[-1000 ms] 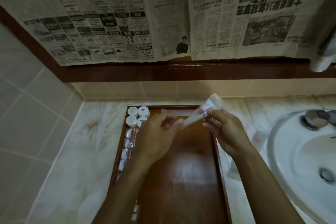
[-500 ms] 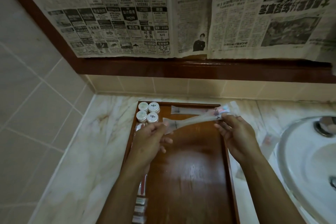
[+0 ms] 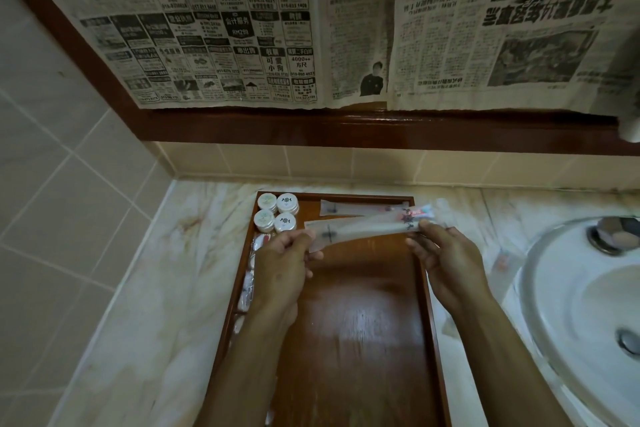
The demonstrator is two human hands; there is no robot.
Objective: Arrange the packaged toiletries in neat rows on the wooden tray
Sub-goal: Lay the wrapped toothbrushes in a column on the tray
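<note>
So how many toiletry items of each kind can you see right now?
Round white-lidded jars: 4
Long toothbrush packets: 2, one lying on the tray, one held by both hands
Small sachets along the tray's left edge: partly hidden, cannot count
Total countable: 6

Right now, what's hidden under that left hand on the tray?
Small wrapped packets run in a column down the wooden tray's left edge and pass beneath the left hand; those covered can't be seen.

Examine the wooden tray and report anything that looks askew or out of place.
The long clear plastic toothbrush packet held by the left hand and right hand slants, unlike the matching flat packet lying along the brown wooden tray's far edge. Nothing looks spilled or damaged.
</note>
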